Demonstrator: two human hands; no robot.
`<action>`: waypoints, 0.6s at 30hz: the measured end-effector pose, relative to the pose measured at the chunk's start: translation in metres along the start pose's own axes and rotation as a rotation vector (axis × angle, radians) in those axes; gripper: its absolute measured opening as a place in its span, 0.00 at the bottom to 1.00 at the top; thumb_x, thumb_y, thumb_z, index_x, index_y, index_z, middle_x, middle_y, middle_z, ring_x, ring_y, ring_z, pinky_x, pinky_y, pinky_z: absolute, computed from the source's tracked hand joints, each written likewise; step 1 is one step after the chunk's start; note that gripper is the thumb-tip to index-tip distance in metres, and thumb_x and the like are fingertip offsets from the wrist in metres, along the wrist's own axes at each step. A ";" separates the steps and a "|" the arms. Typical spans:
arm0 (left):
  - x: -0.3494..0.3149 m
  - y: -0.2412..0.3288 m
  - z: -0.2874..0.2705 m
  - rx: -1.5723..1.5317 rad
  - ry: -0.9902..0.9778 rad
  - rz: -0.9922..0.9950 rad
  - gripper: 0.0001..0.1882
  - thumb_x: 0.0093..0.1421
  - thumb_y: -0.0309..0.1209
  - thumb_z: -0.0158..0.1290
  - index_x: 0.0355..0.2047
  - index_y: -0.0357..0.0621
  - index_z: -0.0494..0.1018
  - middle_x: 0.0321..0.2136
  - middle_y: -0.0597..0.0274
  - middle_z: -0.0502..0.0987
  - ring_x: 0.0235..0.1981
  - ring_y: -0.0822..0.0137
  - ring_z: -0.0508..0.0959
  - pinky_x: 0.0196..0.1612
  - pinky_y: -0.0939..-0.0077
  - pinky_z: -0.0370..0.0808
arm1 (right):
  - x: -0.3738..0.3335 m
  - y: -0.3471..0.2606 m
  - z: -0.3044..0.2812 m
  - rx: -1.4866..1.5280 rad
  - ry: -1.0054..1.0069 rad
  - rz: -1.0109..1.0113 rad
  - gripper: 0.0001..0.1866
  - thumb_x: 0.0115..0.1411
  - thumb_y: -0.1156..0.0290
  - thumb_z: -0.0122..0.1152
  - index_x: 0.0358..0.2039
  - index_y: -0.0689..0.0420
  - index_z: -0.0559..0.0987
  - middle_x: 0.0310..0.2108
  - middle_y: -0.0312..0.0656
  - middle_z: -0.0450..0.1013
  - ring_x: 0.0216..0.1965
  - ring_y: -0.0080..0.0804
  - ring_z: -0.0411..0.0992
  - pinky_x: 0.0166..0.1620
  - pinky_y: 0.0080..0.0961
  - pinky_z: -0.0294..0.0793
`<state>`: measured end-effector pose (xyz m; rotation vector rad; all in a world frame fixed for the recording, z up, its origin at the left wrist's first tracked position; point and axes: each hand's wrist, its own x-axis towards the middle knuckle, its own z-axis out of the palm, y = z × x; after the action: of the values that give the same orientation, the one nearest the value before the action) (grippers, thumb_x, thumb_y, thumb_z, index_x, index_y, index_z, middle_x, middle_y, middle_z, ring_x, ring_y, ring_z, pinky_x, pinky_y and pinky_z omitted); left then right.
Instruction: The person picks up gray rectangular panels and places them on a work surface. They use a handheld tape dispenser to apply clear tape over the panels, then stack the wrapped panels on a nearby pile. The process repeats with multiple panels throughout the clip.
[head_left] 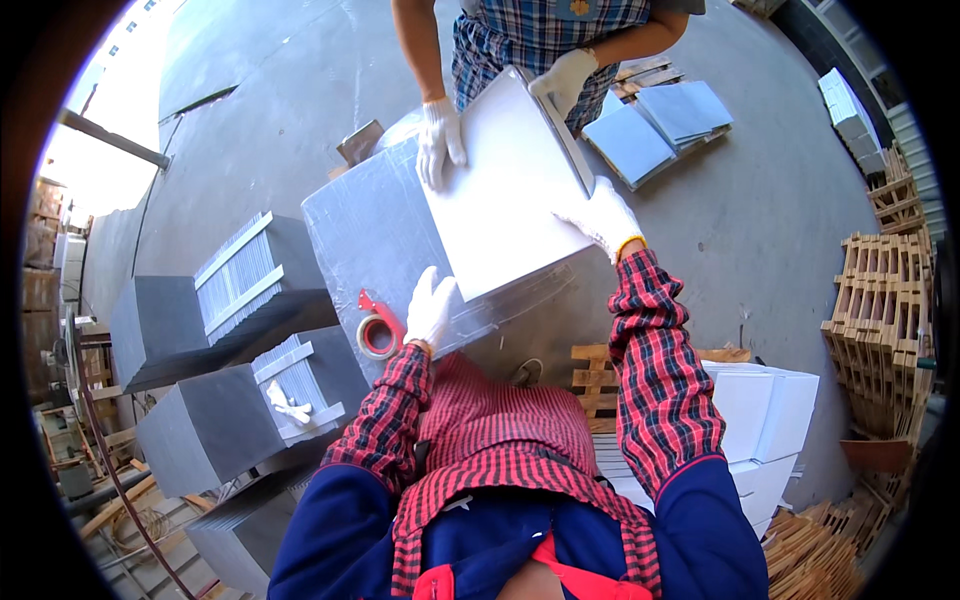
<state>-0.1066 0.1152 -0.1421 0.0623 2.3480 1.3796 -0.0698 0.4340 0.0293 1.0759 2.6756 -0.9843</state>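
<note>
A broad white panel (505, 200) lies at a slant on a work surface covered in clear plastic (375, 215). My right hand (605, 218), in a white knit glove, grips the panel's right edge near its front corner, thumb over the top face. My left hand (430, 308), gloved too, has its fingers stretched out beside the near left corner; whether it touches the panel I cannot tell. A red tape dispenser (380, 328) with a roll of tape rests just left of that hand. Across from me, a co-worker's gloved hands (440, 143) press the panel's left side and hold its far right edge.
Stacks of grey panels (205, 425) stand at the left, a white glove (288, 403) lying on one. Light blue sheets (655, 125) sit on a pallet beyond the work surface. White boxes (760, 410) are near my right side; wooden pallets (870, 320) line the far right.
</note>
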 end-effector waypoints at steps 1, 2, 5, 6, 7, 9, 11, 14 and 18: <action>0.014 0.003 0.003 -0.059 -0.032 -0.082 0.40 0.64 0.51 0.51 0.68 0.36 0.58 0.66 0.43 0.64 0.66 0.51 0.65 0.67 0.63 0.61 | 0.012 0.017 0.002 0.052 0.015 0.022 0.53 0.44 0.42 0.72 0.58 0.73 0.67 0.54 0.63 0.72 0.55 0.53 0.73 0.57 0.38 0.73; 0.027 0.006 0.008 -0.114 -0.065 -0.163 0.42 0.65 0.52 0.51 0.69 0.36 0.56 0.66 0.42 0.63 0.67 0.52 0.64 0.68 0.64 0.60 | 0.024 0.035 0.005 0.143 -0.019 0.028 0.53 0.43 0.43 0.73 0.58 0.73 0.67 0.54 0.63 0.72 0.56 0.52 0.73 0.57 0.38 0.72; 0.056 0.013 0.039 -0.092 -0.123 -0.164 0.39 0.63 0.52 0.55 0.64 0.35 0.62 0.58 0.45 0.72 0.60 0.55 0.71 0.63 0.64 0.64 | 0.056 0.078 0.012 0.274 -0.085 0.137 0.58 0.40 0.43 0.78 0.60 0.75 0.67 0.57 0.63 0.70 0.59 0.49 0.71 0.60 0.36 0.70; 0.065 0.013 0.054 -0.049 -0.157 -0.131 0.37 0.63 0.51 0.56 0.62 0.35 0.64 0.55 0.46 0.75 0.57 0.56 0.73 0.62 0.64 0.66 | 0.066 0.095 0.019 0.288 -0.093 0.185 0.58 0.41 0.42 0.77 0.60 0.75 0.67 0.58 0.63 0.70 0.59 0.49 0.71 0.60 0.36 0.70; 0.050 0.073 0.069 0.011 -0.140 -0.160 0.31 0.61 0.46 0.60 0.54 0.34 0.70 0.46 0.51 0.80 0.49 0.61 0.78 0.55 0.65 0.72 | 0.078 0.127 0.027 0.309 -0.087 0.266 0.58 0.41 0.41 0.77 0.61 0.74 0.67 0.58 0.63 0.70 0.59 0.49 0.70 0.60 0.36 0.70; 0.063 0.048 0.076 -0.085 -0.179 -0.167 0.30 0.59 0.44 0.62 0.52 0.32 0.71 0.43 0.51 0.81 0.47 0.62 0.79 0.51 0.66 0.74 | 0.092 0.148 0.034 0.402 -0.145 0.232 0.56 0.44 0.37 0.74 0.61 0.70 0.69 0.57 0.60 0.71 0.58 0.47 0.71 0.60 0.35 0.70; 0.076 0.031 0.080 -0.095 -0.225 -0.186 0.30 0.58 0.43 0.64 0.52 0.31 0.71 0.43 0.51 0.81 0.45 0.63 0.79 0.49 0.67 0.75 | 0.102 0.167 0.041 0.455 -0.159 0.250 0.47 0.49 0.36 0.69 0.57 0.64 0.76 0.50 0.54 0.78 0.52 0.42 0.75 0.57 0.33 0.71; 0.073 0.054 0.088 -0.032 -0.233 -0.195 0.33 0.58 0.44 0.65 0.53 0.30 0.70 0.44 0.52 0.80 0.43 0.65 0.78 0.48 0.68 0.75 | 0.110 0.205 0.054 0.565 -0.167 0.221 0.41 0.54 0.37 0.66 0.54 0.61 0.79 0.47 0.50 0.80 0.48 0.38 0.77 0.54 0.31 0.72; 0.066 0.070 0.089 -0.243 -0.179 -0.422 0.28 0.63 0.46 0.60 0.53 0.36 0.69 0.43 0.60 0.76 0.44 0.68 0.75 0.45 0.71 0.74 | 0.121 0.217 0.053 0.696 -0.192 0.178 0.44 0.51 0.32 0.64 0.53 0.61 0.80 0.46 0.51 0.80 0.49 0.41 0.77 0.54 0.32 0.72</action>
<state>-0.1455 0.2402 -0.1419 -0.3461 1.8930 1.3657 -0.0264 0.5915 -0.1654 1.2010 2.0675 -1.9311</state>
